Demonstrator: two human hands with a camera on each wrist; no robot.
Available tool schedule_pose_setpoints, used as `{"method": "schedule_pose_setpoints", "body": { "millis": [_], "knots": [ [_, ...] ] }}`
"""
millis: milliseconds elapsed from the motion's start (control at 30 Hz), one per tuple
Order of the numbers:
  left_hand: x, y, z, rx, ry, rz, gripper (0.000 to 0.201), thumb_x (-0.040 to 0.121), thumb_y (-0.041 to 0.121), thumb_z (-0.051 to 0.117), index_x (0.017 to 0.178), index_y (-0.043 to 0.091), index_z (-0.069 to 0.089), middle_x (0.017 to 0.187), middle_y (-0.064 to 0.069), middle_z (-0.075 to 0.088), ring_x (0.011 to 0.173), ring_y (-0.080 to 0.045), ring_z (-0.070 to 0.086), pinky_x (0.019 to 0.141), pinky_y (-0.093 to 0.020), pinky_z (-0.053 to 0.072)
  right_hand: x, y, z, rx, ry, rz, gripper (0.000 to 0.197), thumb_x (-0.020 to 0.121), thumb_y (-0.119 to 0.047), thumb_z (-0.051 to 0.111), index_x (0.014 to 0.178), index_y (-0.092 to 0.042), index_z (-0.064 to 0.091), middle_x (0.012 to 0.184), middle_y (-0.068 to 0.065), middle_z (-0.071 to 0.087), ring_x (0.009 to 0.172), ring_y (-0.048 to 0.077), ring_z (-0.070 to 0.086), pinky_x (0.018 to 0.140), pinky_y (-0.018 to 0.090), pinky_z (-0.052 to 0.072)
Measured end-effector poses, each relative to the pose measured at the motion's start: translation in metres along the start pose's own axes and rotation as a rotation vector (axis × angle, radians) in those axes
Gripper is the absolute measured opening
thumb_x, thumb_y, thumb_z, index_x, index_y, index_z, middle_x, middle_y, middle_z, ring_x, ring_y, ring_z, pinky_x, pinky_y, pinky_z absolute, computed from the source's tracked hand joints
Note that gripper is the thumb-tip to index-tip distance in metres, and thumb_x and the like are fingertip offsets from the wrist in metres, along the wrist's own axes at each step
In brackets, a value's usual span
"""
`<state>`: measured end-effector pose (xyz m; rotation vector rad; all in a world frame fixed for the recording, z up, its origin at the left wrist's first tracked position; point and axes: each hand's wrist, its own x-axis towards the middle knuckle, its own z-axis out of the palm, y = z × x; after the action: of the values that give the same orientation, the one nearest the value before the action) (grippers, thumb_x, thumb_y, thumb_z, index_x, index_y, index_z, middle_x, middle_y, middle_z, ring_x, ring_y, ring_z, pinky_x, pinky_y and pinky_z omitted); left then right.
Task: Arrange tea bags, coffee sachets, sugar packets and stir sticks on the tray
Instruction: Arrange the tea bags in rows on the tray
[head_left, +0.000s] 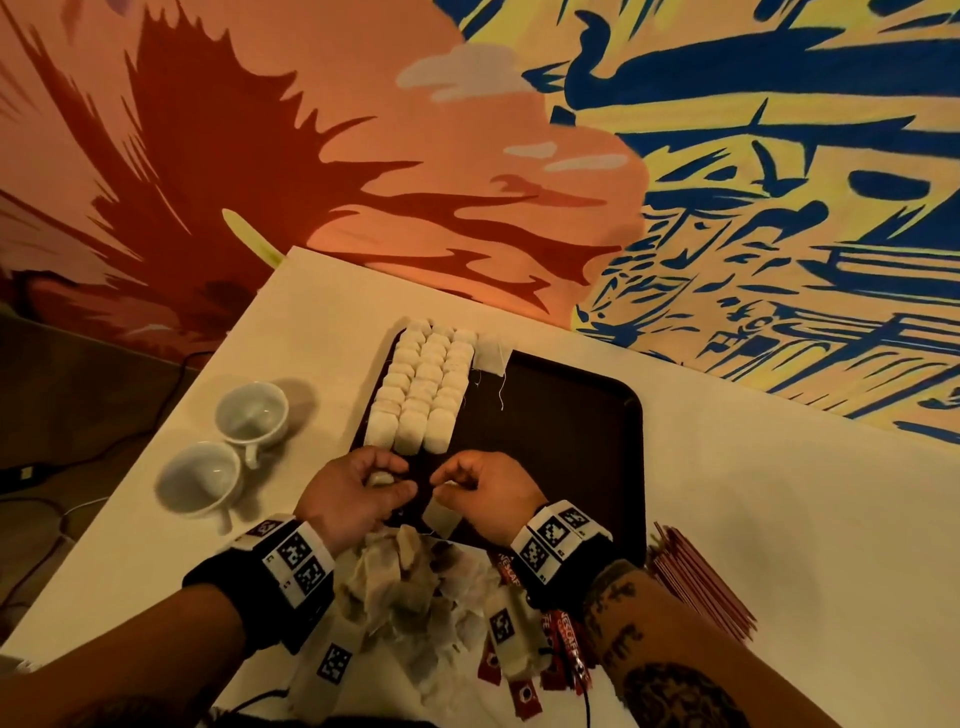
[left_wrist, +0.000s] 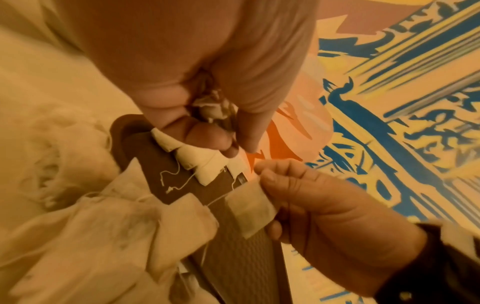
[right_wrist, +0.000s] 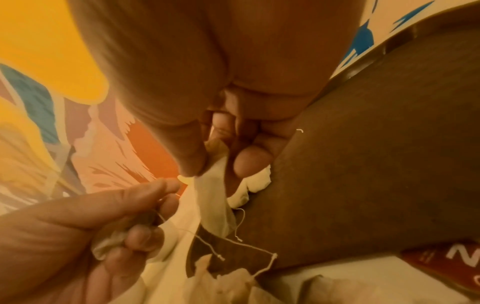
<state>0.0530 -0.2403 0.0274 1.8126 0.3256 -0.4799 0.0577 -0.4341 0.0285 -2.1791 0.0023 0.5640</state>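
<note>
Closest to the person there's a loose heap of tea bags (head_left: 410, 587) dumped on the white table (head_left: 753, 519), with some red coffee sachets (head_left: 566, 639) mixed in at its right edge. A bundle of red stir sticks (head_left: 696, 577) lies further right, just off the tray's near right corner.

Both hands are working right above that heap, at the near edge of the dark tray (head_left: 571, 426). The left hand (head_left: 353, 493) has its fingers curled around a scrunched-up tea bag (left_wrist: 213, 109), thumb pressed over it. The right hand (head_left: 488, 493) is pinching the top of another tea bag (left_wrist: 250, 207) between thumb and fingertips, and the bag hangs down flat from the pinch. The two hands are close together but not touching. A thin white string (right_wrist: 249, 246) trails loose across the tray under them; can't tell which bag it goes to.

Past the hands, three neat rows of tea bags (head_left: 421, 389) run along the left side of the tray, packed tight against each other. One single bag (head_left: 491, 356) sits at the far end just right of the rows, starting a fourth line. The rest of the tray is bare dark surface.

Off to the left on the table, two white cups (head_left: 228, 447) sit side by side, touching.

Sugar packets, can't pick any out.
</note>
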Motion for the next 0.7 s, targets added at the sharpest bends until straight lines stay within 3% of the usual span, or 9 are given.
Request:
{"method": "schedule_pose_setpoints", "body": {
  "millis": [100, 200, 333, 500, 700],
  "knots": [
    [0.009, -0.003, -0.010, -0.154, 0.046, -0.121, 0.012, 0.089, 0.022, 0.072, 0.098, 0.015, 0.069, 0.086, -0.014, 0.072, 0.061, -0.017, 0.058, 0.054, -0.030, 0.050, 0.011, 0.003, -0.001, -0.094, 0.018, 0.075, 0.011, 0.090, -0.027, 0.070, 0.100, -0.031, 0.071, 0.094, -0.011, 0.068, 0.090, 0.006, 0.064, 0.080, 0.022, 0.051],
    [0.018, -0.002, -0.019, -0.345, 0.028, -0.267, 0.019, 0.095, 0.025, 0.063, 0.104, 0.009, 0.068, 0.090, -0.015, 0.071, 0.066, -0.020, 0.056, 0.058, -0.031, 0.049, 0.026, 0.002, -0.002, -0.170, -0.042, 0.117, 0.013, 0.090, -0.029, 0.071, 0.102, -0.031, 0.070, 0.098, -0.010, 0.067, 0.093, 0.008, 0.063, 0.080, 0.022, 0.050],
    [0.030, -0.001, -0.027, -0.506, -0.010, -0.367, 0.023, 0.095, 0.012, 0.050, 0.109, 0.002, 0.065, 0.089, -0.014, 0.068, 0.065, -0.021, 0.056, 0.058, -0.030, 0.048, 0.051, 0.001, 0.000, -0.256, -0.132, 0.152, 0.017, 0.088, -0.026, 0.074, 0.104, -0.029, 0.071, 0.099, -0.010, 0.067, 0.094, 0.008, 0.064, 0.079, 0.021, 0.051],
    [0.037, 0.002, -0.031, -0.536, -0.083, -0.319, 0.018, 0.097, -0.004, 0.050, 0.106, 0.005, 0.063, 0.095, -0.012, 0.069, 0.071, -0.019, 0.063, 0.059, -0.025, 0.056, 0.079, -0.003, 0.000, -0.343, -0.110, 0.139, 0.009, 0.087, -0.023, 0.075, 0.094, -0.028, 0.072, 0.098, -0.010, 0.069, 0.095, 0.010, 0.064, 0.087, 0.025, 0.053],
    [0.041, 0.005, -0.035, -0.571, -0.078, -0.278, 0.027, 0.092, -0.007, 0.060, 0.114, 0.008, 0.060, 0.105, -0.016, 0.072, 0.087, -0.025, 0.070, 0.076, -0.028, 0.059, 0.104, -0.006, -0.002, -0.398, -0.064, 0.140, 0.007, 0.083, -0.023, 0.077, 0.088, -0.028, 0.075, 0.096, -0.008, 0.071, 0.093, 0.012, 0.066, 0.089, 0.029, 0.054]
  ]
}}
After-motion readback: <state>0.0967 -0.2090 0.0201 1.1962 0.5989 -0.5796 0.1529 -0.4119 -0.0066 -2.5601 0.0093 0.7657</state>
